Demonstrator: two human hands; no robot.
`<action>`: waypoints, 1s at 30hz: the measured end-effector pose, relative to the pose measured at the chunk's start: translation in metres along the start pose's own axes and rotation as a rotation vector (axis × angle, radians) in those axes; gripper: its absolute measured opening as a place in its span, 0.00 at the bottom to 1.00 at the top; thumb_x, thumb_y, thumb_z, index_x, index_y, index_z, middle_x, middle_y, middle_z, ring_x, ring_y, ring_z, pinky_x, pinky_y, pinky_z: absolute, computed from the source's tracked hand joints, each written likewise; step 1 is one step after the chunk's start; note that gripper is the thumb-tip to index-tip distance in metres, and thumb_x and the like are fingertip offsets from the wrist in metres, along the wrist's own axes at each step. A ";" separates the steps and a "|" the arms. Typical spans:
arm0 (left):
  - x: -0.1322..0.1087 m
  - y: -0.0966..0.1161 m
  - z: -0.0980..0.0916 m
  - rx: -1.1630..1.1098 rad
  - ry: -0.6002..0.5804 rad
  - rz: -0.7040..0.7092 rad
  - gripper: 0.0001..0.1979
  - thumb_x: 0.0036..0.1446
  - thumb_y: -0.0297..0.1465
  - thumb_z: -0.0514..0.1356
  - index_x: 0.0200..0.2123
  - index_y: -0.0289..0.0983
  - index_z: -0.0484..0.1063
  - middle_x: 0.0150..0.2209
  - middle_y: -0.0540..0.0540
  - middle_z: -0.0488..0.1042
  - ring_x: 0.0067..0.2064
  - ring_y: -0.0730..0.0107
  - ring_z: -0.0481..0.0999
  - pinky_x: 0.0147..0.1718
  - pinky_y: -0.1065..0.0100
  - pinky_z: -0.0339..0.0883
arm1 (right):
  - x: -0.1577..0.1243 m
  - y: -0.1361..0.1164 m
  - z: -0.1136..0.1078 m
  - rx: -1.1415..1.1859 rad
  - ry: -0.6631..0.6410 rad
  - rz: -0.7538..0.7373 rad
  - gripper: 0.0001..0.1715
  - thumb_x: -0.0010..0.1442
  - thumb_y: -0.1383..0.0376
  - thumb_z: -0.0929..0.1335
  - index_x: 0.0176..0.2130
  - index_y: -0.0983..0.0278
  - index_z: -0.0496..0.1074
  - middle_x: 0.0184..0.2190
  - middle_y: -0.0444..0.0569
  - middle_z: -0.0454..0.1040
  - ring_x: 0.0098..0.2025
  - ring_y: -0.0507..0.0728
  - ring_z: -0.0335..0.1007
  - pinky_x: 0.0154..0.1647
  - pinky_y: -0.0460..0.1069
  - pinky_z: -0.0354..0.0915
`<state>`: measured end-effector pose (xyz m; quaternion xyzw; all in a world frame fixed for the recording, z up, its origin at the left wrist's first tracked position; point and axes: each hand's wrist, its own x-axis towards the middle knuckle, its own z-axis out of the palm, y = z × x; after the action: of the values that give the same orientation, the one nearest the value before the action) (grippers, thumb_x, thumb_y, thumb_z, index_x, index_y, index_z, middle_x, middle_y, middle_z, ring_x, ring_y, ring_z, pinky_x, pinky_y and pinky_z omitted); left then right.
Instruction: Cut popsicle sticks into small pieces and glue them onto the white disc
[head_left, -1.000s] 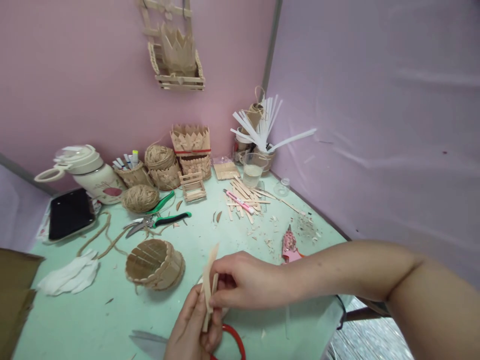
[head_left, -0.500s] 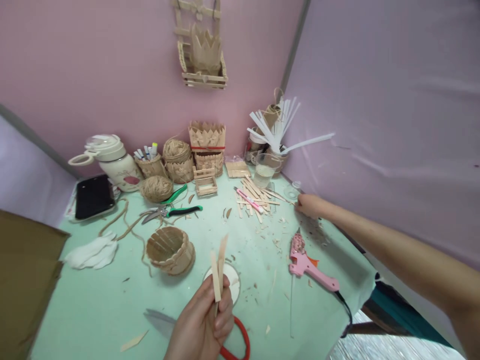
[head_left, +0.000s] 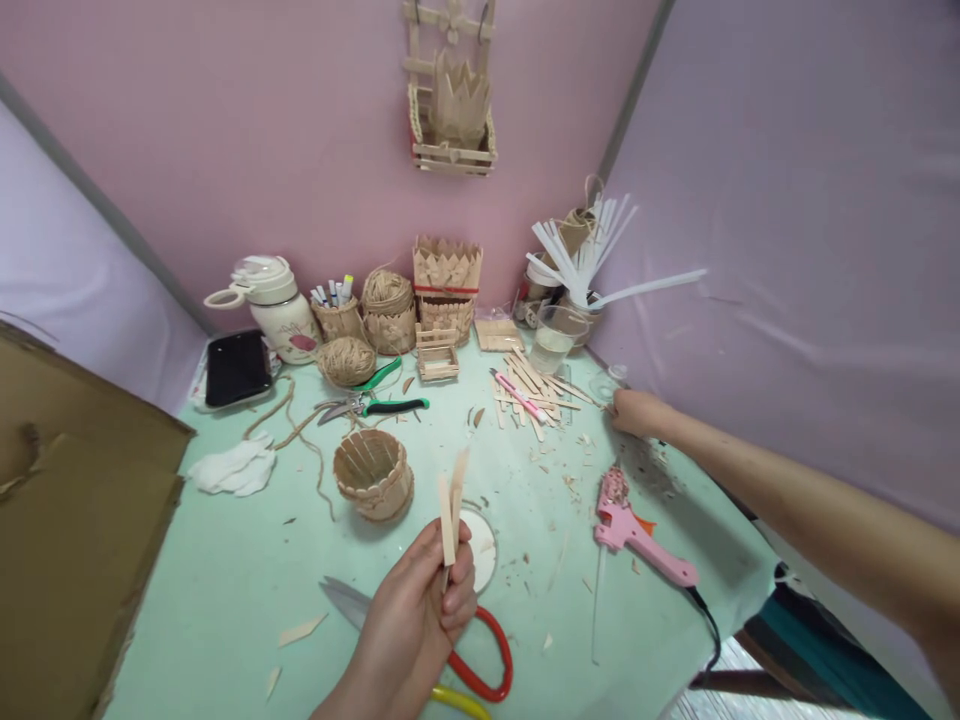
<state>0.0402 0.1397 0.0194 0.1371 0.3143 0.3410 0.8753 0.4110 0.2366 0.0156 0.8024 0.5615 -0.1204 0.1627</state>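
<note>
My left hand [head_left: 424,610] is closed around a few flat craft sticks [head_left: 448,520], their cut ends pointing up. It is held above red-and-yellow-handled scissors [head_left: 491,655] and a white disc [head_left: 482,550]. At the table's right side my right hand [head_left: 637,412] has its fingers pinched together, beside a clear glass piece [head_left: 609,380]. The tip of a thin, long object [head_left: 574,390] reaches its fingers; what they grip is too small to make out. A small stick-covered basket [head_left: 375,475] stands left of my left hand.
A pink glue gun [head_left: 630,535] lies near the right edge, its cord hanging off. Behind are a pink cutter [head_left: 519,395] on loose craft sticks [head_left: 540,375], a cup of liquid [head_left: 555,340], green-handled pruners [head_left: 382,405] and twine balls [head_left: 346,360]. A cardboard box [head_left: 82,560] borders the left.
The view has swung left, so the table and its things appear farther right. My left hand still holds the sticks; my right hand stays by the glass piece.
</note>
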 end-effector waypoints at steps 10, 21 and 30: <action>0.002 -0.003 -0.003 0.024 0.019 0.018 0.08 0.58 0.34 0.54 0.35 0.34 0.66 0.24 0.52 0.57 0.21 0.83 0.52 0.20 0.75 0.44 | -0.056 -0.055 -0.039 0.327 -0.062 -0.249 0.14 0.61 0.61 0.60 0.31 0.67 0.69 0.29 0.50 0.74 0.30 0.52 0.68 0.32 0.47 0.64; 0.003 -0.007 0.002 0.214 0.148 0.191 0.10 0.57 0.38 0.54 0.35 0.36 0.65 0.25 0.52 0.60 0.22 0.81 0.52 0.22 0.74 0.45 | -0.135 -0.184 -0.007 1.474 -0.564 -0.579 0.30 0.43 0.60 0.75 0.41 0.62 0.58 0.23 0.35 0.68 0.21 0.49 0.68 0.25 0.46 0.66; -0.001 -0.006 0.001 0.294 0.183 0.194 0.09 0.57 0.36 0.52 0.29 0.37 0.63 0.22 0.54 0.58 0.22 0.80 0.53 0.22 0.73 0.47 | -0.130 -0.192 -0.010 1.281 -0.619 -0.642 0.13 0.46 0.64 0.72 0.32 0.67 0.68 0.25 0.41 0.70 0.26 0.47 0.63 0.25 0.43 0.58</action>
<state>0.0434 0.1342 0.0179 0.2614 0.4243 0.3850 0.7768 0.1865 0.1889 0.0500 0.4678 0.5163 -0.6809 -0.2258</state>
